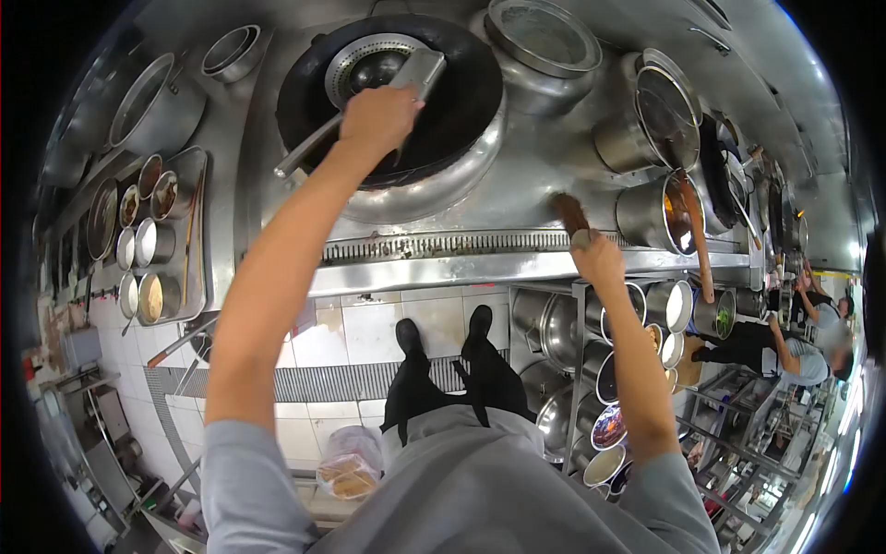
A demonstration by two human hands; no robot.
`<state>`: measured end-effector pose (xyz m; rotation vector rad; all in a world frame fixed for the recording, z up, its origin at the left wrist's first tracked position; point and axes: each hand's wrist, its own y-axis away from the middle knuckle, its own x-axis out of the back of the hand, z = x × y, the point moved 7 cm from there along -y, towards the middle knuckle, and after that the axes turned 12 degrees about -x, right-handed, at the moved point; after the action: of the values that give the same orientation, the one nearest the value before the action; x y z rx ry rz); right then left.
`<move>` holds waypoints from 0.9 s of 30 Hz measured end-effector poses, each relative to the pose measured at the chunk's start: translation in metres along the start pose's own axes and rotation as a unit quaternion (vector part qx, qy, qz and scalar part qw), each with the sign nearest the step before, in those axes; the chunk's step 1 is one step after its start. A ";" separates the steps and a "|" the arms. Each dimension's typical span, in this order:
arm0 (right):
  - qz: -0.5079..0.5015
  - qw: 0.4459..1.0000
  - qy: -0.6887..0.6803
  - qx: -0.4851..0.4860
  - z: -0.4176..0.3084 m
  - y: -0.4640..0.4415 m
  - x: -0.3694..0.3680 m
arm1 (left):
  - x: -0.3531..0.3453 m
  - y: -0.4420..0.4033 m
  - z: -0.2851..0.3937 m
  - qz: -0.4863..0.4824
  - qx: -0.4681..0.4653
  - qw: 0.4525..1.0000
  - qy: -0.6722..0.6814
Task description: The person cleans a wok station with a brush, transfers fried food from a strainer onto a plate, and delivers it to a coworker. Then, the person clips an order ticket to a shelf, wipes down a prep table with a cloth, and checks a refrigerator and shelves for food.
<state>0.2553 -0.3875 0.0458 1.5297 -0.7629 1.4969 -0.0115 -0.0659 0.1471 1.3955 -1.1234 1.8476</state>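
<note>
My left hand (378,120) is closed over the big black wok (471,102) on the steel range. It grips a silver, flat-sided metal piece (425,72) whose exact kind I cannot make out. Under it a round perforated strainer (349,57) lies in the wok, its long handle (309,148) running out over the near left rim. My right hand (600,260) is wrapped around the pale end of a brush (570,214) with brown bristles. The bristles are low over the steel range top (517,175), right of the wok; whether they touch it is unclear.
A slotted drain channel (443,245) runs along the range's front edge. Steel pots (623,138) stand at right, and a tray (198,231) of small containers at left. Below right is a rack (577,369) of bowls. Co-workers (803,355) stand far right. A plastic-lined bin (349,452) is on the floor.
</note>
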 end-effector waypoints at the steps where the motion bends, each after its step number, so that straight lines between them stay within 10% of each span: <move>1: 0.024 0.997 -0.008 0.072 0.001 0.006 0.009 | -0.023 -0.003 -0.006 -0.003 0.003 1.000 0.001; 6: -0.001 0.995 0.050 0.088 -0.040 0.005 0.072 | -0.045 0.002 -0.017 0.008 0.055 0.998 0.036; 10: -0.315 0.944 0.100 0.004 -0.119 0.045 0.053 | -0.050 0.021 -0.040 -0.074 0.098 0.990 0.071; 13: -0.316 0.935 0.108 0.122 -0.207 0.093 0.040 | -0.024 0.051 -0.046 -0.092 0.074 0.986 0.116; 20: -0.303 0.915 0.075 0.254 -0.331 0.193 0.039 | 0.138 0.216 -0.072 0.241 0.140 0.915 0.294; 24: -0.414 0.875 -0.159 0.192 -0.320 0.183 0.060 | 0.133 0.397 -0.099 0.320 0.400 0.824 0.243; 27: -0.313 0.920 -0.005 0.235 -0.299 0.167 0.072 | 0.087 0.541 -0.079 0.339 0.497 0.770 0.212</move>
<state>-0.0254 -0.1922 0.1211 1.8953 0.1242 1.2137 -0.5207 -0.2674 0.0669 0.9018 -0.3486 3.3836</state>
